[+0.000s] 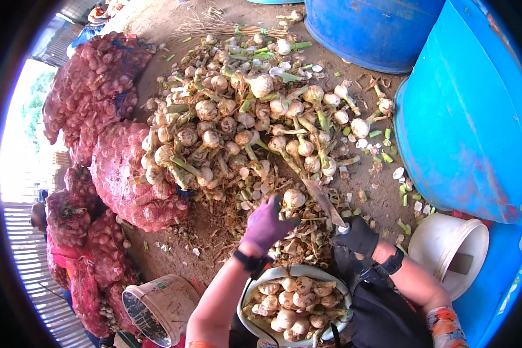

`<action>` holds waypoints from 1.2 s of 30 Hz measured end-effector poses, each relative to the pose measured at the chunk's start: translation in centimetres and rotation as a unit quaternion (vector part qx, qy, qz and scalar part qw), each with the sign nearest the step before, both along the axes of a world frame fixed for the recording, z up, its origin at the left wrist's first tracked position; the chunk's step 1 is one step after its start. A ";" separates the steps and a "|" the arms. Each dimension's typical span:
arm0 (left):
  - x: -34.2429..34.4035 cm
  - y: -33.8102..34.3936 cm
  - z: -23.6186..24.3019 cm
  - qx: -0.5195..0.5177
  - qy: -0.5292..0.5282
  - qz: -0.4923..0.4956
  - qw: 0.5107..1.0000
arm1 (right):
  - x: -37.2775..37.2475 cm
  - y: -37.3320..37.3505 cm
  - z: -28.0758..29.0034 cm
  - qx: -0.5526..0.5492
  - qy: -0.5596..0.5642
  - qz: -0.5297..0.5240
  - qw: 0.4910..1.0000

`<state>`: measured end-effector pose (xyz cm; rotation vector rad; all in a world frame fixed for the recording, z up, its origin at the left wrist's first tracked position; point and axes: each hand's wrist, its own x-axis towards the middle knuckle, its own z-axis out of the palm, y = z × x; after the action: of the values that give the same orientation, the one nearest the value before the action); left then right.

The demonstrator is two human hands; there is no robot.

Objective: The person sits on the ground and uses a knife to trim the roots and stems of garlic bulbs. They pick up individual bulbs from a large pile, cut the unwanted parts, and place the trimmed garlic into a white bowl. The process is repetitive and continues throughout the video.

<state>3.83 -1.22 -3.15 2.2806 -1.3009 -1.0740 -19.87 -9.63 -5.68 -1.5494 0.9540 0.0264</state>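
Observation:
My left hand [265, 225], in a purple glove with dark fingertips, is open, its thumb and fingers apart. Just beyond those fingers lies a pale garlic bulb [294, 198], at the near edge of the heap. In a dark glove, my right hand [355, 236] is closed round the white handle of a knife [323, 202]. The broad, stained blade points away from me toward the heap. Between my forearms sits a round pale bucket [345, 290] of trimmed garlic bulbs [293, 298]. Ahead spreads a large heap of garlic [214, 130], many bulbs with stalks on.
Filled red mesh sacks [127, 174] stand along the left. A dirty white bucket [162, 304] lies tilted at lower left, another white bucket [446, 249] at right. Big blue drums [365, 35] and a light-blue tub [464, 116] line the right. Cut green stalks [387, 156] litter the ground.

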 end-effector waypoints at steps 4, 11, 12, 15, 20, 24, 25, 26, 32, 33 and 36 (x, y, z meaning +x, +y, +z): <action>-0.6 -4.3 -4.7 0.171 -0.116 -0.029 0.978 | 0.5 -0.4 1.9 0.058 0.042 -0.001 0.997; 0.5 -2.6 -5.7 -0.134 0.348 0.157 0.914 | -0.3 -1.2 2.3 -0.161 0.031 0.088 0.982; 0.7 -2.3 -5.1 -0.159 0.312 0.131 0.927 | 0.1 -1.3 2.8 -0.177 0.039 0.092 0.979; -0.3 -2.0 -0.8 -0.214 0.414 0.119 0.877 | 1.6 -1.8 4.5 -0.253 0.026 0.121 0.960; -1.5 -0.5 3.5 -0.190 0.408 0.147 0.881 | 4.1 -2.0 7.8 -0.290 -0.030 0.178 0.940; -2.9 0.0 4.3 -0.147 0.480 0.176 0.847 | 3.7 -2.7 8.3 -0.273 -0.034 0.205 0.939; -2.9 0.3 4.3 -0.142 0.477 0.176 0.849 | 3.8 -2.8 8.3 -0.261 -0.034 0.209 0.942; -3.0 0.7 3.9 -0.153 0.429 0.162 0.875 | 3.9 -2.9 8.4 -0.253 -0.040 0.218 0.942; -2.2 1.9 3.0 -0.149 0.439 0.116 0.879 | 4.4 -2.7 7.5 -0.216 -0.076 0.243 0.942; -1.9 2.0 2.7 -0.159 0.441 0.091 0.879 | 4.4 -2.6 7.2 -0.217 -0.088 0.242 0.942; -1.9 2.6 3.3 -0.104 0.493 0.115 0.856 | 4.2 -2.4 5.3 -0.223 -0.104 0.240 0.939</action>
<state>1.88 1.36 0.19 1.2986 -0.6366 -1.5812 -15.69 -12.05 -0.33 -2.1310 0.4075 -0.0100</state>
